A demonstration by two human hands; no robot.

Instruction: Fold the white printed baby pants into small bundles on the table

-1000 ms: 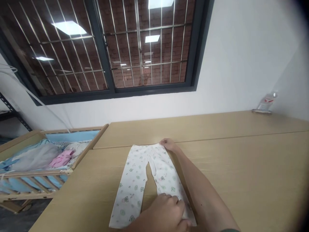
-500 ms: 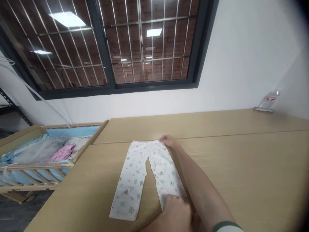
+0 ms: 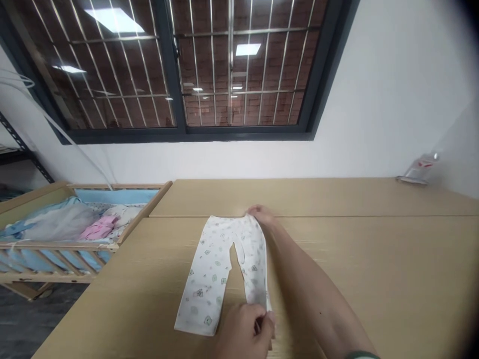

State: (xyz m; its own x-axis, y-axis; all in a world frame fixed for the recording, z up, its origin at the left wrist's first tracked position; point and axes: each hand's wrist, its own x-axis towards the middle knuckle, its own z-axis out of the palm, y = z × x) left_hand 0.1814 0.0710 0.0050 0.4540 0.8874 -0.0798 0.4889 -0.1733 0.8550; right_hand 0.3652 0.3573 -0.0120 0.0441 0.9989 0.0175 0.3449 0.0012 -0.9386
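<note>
White baby trousers (image 3: pixel 209 269) with a small green print lie on a pale wooden table (image 3: pixel 374 279), left of centre, the waistband reaching about the seam (image 3: pixel 337 216) between two table panels and the legs running toward the person. The left hand (image 3: pixel 243 334) is at the near end, its fingers and thumb closed in a narrow pinch on the cuff of the leg on the right of the view (image 3: pixel 256 284), while the other leg (image 3: pixel 198 304) lies flat and untouched. The right hand (image 3: pixel 262 215) sits on the far corner of the waistband, fingers curled over the edge, though from this angle it is hard to say whether they grip the cloth or only rest on it. Its forearm (image 3: pixel 314 294) runs just beside the trousers, ending in a green-edged sleeve (image 3: pixel 361 356). Left of the table stands a wooden cot (image 3: pixel 119 186) lined with blue padding, holding a pink garment (image 3: pixel 99 228) and grey netting (image 3: pixel 60 224). At the table's far right corner is a plastic bottle (image 3: pixel 417 169) — blurred, so little more can be told. Beyond rise a dark-framed window (image 3: pixel 183 132) with metal bars and a dark metal shelf (image 3: pixel 22 157).
</note>
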